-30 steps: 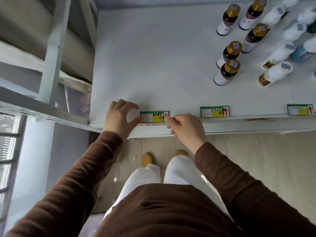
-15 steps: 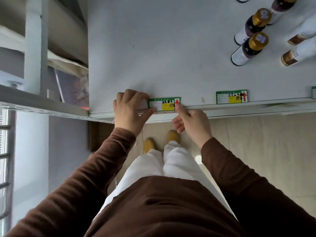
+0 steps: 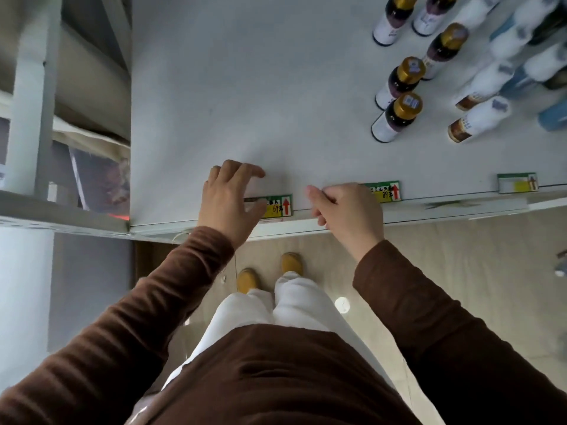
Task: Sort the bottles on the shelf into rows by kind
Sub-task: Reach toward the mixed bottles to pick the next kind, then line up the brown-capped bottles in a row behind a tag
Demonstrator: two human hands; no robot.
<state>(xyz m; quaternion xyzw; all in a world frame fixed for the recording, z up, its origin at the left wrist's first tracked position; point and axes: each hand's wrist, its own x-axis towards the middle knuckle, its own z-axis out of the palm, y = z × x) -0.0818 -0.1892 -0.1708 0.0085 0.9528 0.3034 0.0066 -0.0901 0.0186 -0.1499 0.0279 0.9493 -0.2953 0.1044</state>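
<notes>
White shelf (image 3: 260, 96) boards fill most of what is in front of the person, with beige floor tiles (image 3: 460, 271) below the front edge and a second white rack (image 3: 33, 96) off to the left holding a cardboard box. Along the shelf's front lip stand three green-and-yellow price tags: the left price tag (image 3: 277, 205), the middle price tag (image 3: 385, 191) and the right price tag (image 3: 517, 183).

The bottles sit at the far right end of the shelf, well apart from both hands. Nearest the front is a row of dark bottles with gold caps (image 3: 397, 116), upright, running back toward the wall. Just beside them to the right stand white-capped bottles with brown bases (image 3: 478, 118), and further right some blue bottles (image 3: 555, 115), blurred at the edge of the view.

The left hand (image 3: 228, 204) hovers over the front lip, fingers spread and gently bent, its thumb lying across the left end of the left price tag; it holds nothing. The right hand (image 3: 346, 207) is at the lip between the left and middle tags, covering the middle tag's left end, fingers curled in with the forefinger poking left; I cannot tell whether it pinches anything.

Both arms are in brown sleeves, with white trousers and yellow shoes (image 3: 270, 271) on the floor below.
</notes>
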